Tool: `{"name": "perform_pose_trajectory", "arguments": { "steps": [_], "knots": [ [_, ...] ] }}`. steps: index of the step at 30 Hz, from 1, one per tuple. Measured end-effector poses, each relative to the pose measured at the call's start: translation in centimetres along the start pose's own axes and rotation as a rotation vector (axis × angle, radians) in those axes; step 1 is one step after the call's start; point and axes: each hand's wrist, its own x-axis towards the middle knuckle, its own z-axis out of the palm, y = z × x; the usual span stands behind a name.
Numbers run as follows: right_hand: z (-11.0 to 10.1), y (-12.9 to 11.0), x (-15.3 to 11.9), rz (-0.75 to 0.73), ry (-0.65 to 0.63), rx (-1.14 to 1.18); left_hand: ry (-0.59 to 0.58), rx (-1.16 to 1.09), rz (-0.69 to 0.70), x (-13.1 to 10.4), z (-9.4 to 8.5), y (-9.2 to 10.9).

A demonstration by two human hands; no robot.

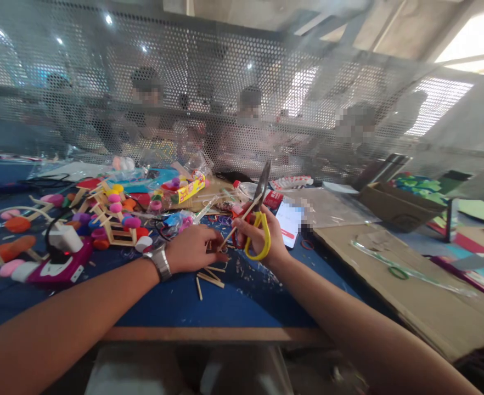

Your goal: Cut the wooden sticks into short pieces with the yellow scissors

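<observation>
My right hand (262, 233) grips scissors with yellow handles (260, 246), their dark blades tilted upward. A thin wooden stick (237, 227) is pinched between the thumb and fingers of the same hand, slanting down to the left. My left hand (196, 248), with a metal watch (159, 262) on its wrist, rests low over the table beside the stick's lower end. Its fingers are curved, with a gap between thumb and forefinger; whether they touch the stick is unclear. Several short wooden sticks (211, 277) lie on the blue tabletop (250, 307) just below.
Wooden stick frames with coloured pompoms (121, 222) stand at left by a purple power strip (63, 269). A lit phone (289, 222) and red-labelled bottle (273, 198) lie behind my right hand. Cardboard (398, 291) and an open box (402, 206) are at right. A perforated screen (209, 99) spans the back.
</observation>
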Motion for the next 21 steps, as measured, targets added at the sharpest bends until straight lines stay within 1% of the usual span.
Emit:
{"name": "perform_pose_trajectory", "arguments": {
  "steps": [2,4,10,13,16,18,21],
  "knots": [
    [0.01,0.23,0.29,-0.007,0.082,0.031,-0.037,0.122,0.049,0.00,-0.14,-0.24],
    [-0.05,0.47,0.57,-0.007,0.123,0.057,-0.073,0.168,0.058,-0.04,-0.19,-0.44],
    [-0.14,0.64,0.86,-0.014,0.156,0.090,-0.120,0.184,0.022,-0.08,-0.23,-0.54],
    [-0.07,0.61,0.75,0.039,0.122,0.084,-0.138,0.215,0.036,-0.08,-0.29,-0.34],
    [-0.03,0.64,0.58,0.103,0.039,0.048,-0.133,0.241,0.038,-0.10,-0.33,-0.12],
    [-0.03,0.68,0.47,0.121,-0.017,0.012,-0.096,0.223,0.024,-0.12,-0.38,0.01],
    [-0.01,0.70,0.34,0.143,-0.065,-0.029,-0.028,0.158,-0.014,-0.15,-0.50,0.09]
  ]
}}
